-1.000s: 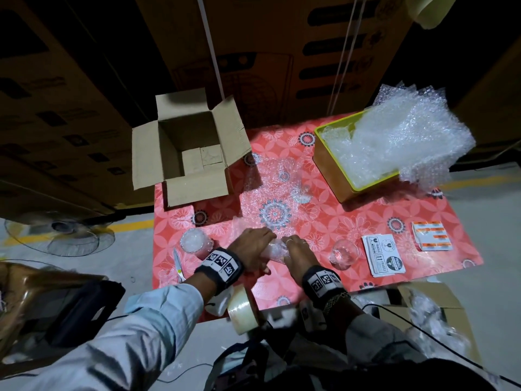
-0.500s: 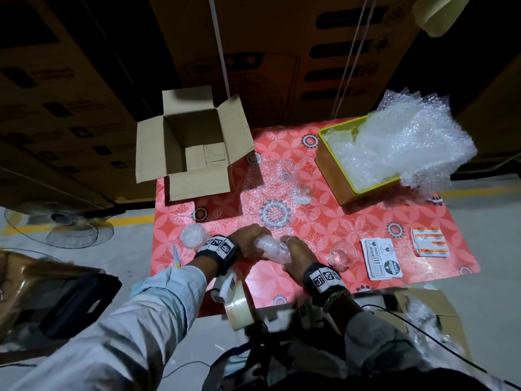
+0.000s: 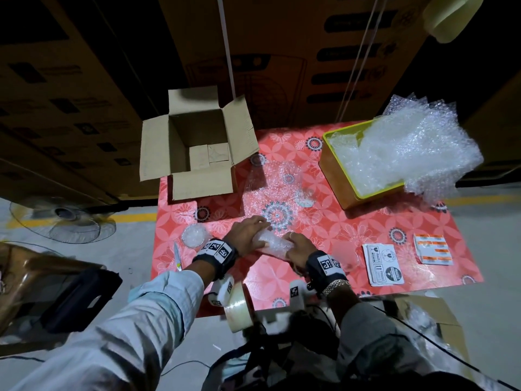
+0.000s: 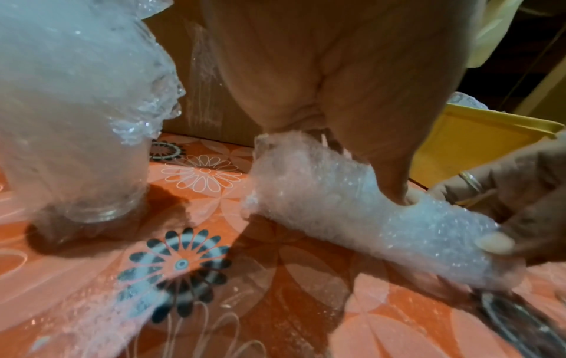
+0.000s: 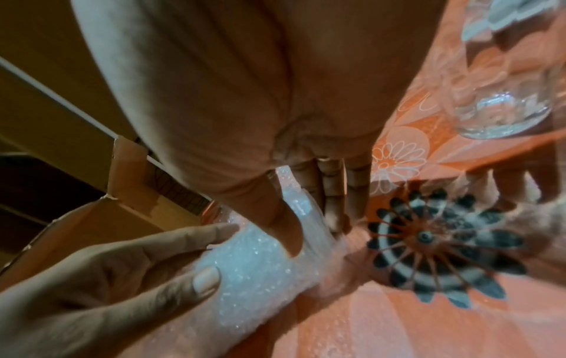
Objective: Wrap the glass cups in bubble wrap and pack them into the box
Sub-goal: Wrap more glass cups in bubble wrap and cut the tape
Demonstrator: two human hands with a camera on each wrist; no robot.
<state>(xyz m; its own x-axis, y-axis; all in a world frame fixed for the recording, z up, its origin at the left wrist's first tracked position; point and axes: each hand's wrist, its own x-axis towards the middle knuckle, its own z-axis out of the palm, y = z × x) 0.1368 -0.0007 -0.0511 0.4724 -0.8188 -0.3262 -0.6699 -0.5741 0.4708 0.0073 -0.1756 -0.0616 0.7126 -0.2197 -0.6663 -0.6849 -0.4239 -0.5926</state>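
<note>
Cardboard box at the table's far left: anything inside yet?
Only the bare floor flaps show inside the cardboard box, no cups. The near wall hides the front strip of the floor.

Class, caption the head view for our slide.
Both hands, left hand and right hand, roll a bubble-wrapped cup near the open box.

Dim room. Grey floor with a yellow line; tall stacked cartons at the far side; standing fan at left.
</note>
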